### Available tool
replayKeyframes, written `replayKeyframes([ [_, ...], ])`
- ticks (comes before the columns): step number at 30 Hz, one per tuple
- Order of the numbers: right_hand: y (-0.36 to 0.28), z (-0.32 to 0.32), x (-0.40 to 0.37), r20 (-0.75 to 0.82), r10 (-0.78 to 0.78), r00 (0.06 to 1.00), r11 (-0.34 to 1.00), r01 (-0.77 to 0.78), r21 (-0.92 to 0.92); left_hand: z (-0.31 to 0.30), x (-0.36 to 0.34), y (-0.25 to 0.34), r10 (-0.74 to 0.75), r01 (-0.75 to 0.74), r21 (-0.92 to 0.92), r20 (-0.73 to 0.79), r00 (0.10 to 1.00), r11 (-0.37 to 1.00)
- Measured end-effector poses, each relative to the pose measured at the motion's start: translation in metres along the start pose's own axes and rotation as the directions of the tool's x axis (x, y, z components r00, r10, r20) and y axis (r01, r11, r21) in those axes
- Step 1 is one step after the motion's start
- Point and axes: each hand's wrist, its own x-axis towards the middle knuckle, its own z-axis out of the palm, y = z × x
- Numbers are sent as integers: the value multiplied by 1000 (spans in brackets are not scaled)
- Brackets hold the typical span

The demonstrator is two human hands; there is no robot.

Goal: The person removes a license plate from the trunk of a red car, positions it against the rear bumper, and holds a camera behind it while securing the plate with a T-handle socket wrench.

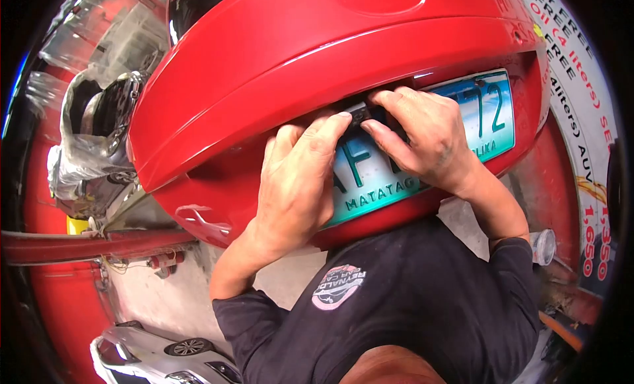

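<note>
My left hand point(297, 176) reaches up under the lip of the red trunk lid point(310, 53), thumb and fingers closed at a small black part with a shiny edge point(358, 113). From the other side, my right hand point(422, 136) pinches toward the same part, its thumb below and index finger above. The part sits in the shadowed recess above the licence plate point(492, 116), and fingers hide much of it. Both hands overlap the blue, white and green plate in this view, covering its middle characters.
Plastic-wrapped car parts point(99, 139) are stacked at the left, above a red metal beam point(99, 246). A silver car point(178, 351) stands at the lower left. On the right are a printed price sign point(574, 113) and a round, clear-looking container point(543, 246).
</note>
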Motion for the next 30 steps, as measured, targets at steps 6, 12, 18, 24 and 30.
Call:
replayKeyframes([
  [6, 8, -4, 0, -25, 35, 999, 999, -34, 37, -7, 12, 4, -9, 12, -54, 61, 998, 998],
  [12, 8, -9, -2, 15, 50, 999, 998, -50, 44, -4, 14, -1, -18, 25, -164, 39, 999, 986],
  [18, 11, -9, -2, 41, 46, 998, 999, -46, -3, -5, 16, 1, -31, 42, -206, 56, 998, 978],
  [24, 13, -12, -2, 79, 46, 996, 999, -44, -27, 0, 13, 6, -113, 109, -111, -30, 993, 988],
  [30, 13, -17, 4, 147, 30, 989, 999, -25, -33, 1, 16, 5, -84, 81, -123, -16, 996, 989],
])
